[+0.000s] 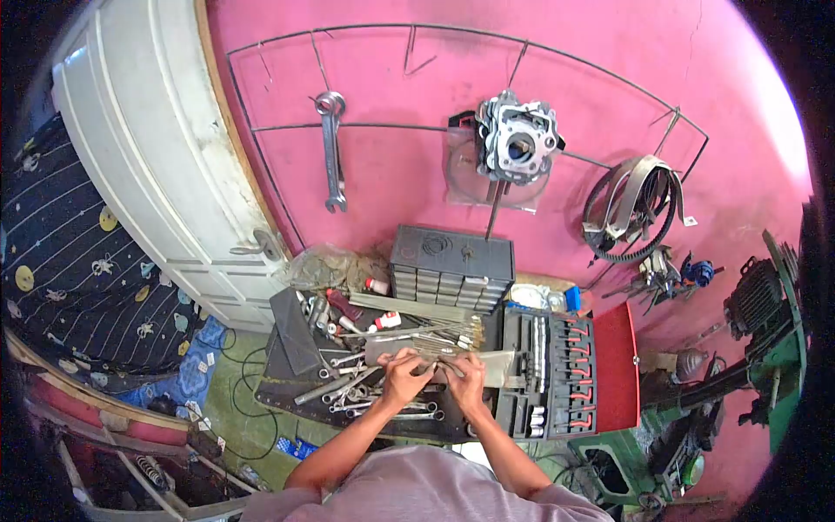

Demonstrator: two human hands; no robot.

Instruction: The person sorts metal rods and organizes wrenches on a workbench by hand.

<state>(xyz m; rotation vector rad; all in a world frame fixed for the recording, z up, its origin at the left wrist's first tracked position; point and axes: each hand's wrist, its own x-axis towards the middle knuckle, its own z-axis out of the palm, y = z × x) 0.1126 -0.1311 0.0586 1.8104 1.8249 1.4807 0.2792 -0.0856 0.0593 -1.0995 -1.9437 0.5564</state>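
Over the cluttered workbench (270, 398), my left hand (407, 380) and my right hand (464, 381) are close together, with thumbs and fingers pinched. A flat, pale, translucent plastic bag (497, 368) shows on either side of them, and my fingers appear closed on it. Any small part between the fingertips is too small to make out. Several combination wrenches (383, 411) lie just below and left of my left hand. To the right of my right hand sits an opened red toolbox (624, 370) with rows of sockets and red-marked tools.
A grey drawer cabinet (452, 252) stands behind my hands against the pink wall. Small bottles (385, 321) and long rods crowd the bench's left half. Green machinery (604, 470) occupies the right. A large wrench (331, 157), an engine cylinder (519, 143) and belts (633, 209) hang above.
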